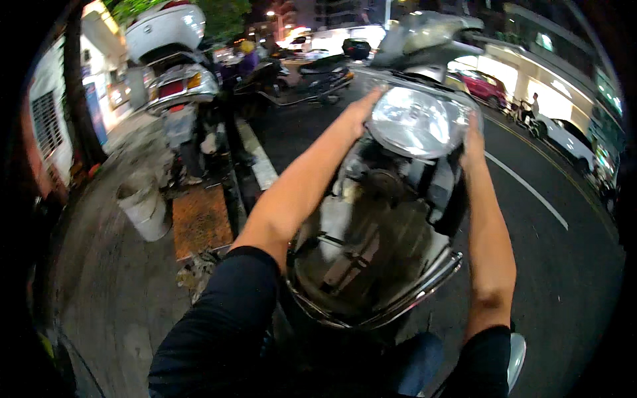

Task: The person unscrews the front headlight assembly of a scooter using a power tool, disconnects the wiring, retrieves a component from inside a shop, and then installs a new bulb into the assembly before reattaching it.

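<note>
Out at arm's length, my left hand (363, 109) grips the left side of a large clear headlight assembly (415, 121). The headlight's right side is held by my right hand (472, 139). Both hands' fingertips are mostly hidden behind it. A grey, glossy panel (431, 40) rises above the headlight. Below it the scooter's front body (371, 252) is opened up, showing a dark, dirty inner shell, a bracket and a chrome curved trim (431, 278) along the bottom edge.
On the left are a white bucket (144, 209), a rusty plate (201, 219) and a parked scooter with a raised white box (166, 33). More scooters (312, 76) stand behind. The road (531, 192) runs along the right, with cars (481, 89) and a person (532, 106) farther off.
</note>
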### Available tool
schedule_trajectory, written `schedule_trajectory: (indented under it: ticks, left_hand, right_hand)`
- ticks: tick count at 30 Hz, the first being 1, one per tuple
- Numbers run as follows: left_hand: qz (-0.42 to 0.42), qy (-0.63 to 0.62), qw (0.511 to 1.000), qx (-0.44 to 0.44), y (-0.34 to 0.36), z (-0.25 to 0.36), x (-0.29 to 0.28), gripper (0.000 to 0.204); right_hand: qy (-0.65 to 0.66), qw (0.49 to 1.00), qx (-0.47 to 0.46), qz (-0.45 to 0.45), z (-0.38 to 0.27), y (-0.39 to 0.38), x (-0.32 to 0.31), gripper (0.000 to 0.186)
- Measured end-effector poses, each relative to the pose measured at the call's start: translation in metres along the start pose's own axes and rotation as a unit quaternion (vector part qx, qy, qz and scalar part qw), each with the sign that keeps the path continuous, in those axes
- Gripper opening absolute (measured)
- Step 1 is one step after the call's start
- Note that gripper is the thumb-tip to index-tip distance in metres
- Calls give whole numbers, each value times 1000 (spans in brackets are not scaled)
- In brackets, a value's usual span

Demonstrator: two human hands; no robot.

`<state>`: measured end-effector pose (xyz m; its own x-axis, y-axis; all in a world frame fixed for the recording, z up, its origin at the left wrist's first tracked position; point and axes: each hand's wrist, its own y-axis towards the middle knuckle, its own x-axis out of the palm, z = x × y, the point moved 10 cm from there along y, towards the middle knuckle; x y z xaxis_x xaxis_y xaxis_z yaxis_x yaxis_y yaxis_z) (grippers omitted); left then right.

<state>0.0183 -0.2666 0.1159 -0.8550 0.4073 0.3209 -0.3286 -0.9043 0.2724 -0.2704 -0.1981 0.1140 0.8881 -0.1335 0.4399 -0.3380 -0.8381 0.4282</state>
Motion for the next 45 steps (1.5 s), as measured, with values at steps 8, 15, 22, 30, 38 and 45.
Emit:
schedule_trajectory:
  ticks: [8,15,22,30,38,45]
  left_hand:
    - [25,5,1000,17,-17,0,-32,53]
    - [47,58,997,12,-29,28,0,59]
    - [55,303,951,10,7,60,-22,78]
    - [-41,76,996,-28,-3,27,6,63]
    - [-2,292,956,33,-85,91,35,61]
    - [-2,324,944,-62,-81,63,53,82]
  right_hand:
    - [-151,968,-182,89,-55,-108,44,67]
    - [-39,967,-246,49,-67,-164,60,59]
    - [6,994,-100,47,-44,-168,82,48]
    - [-9,969,-198,-148,-42,-199,114,53]
    - [-290,868,-316,-249,-58,-215,119,68]
    - [-219,822,-395,-347,-43,-233,117,53]
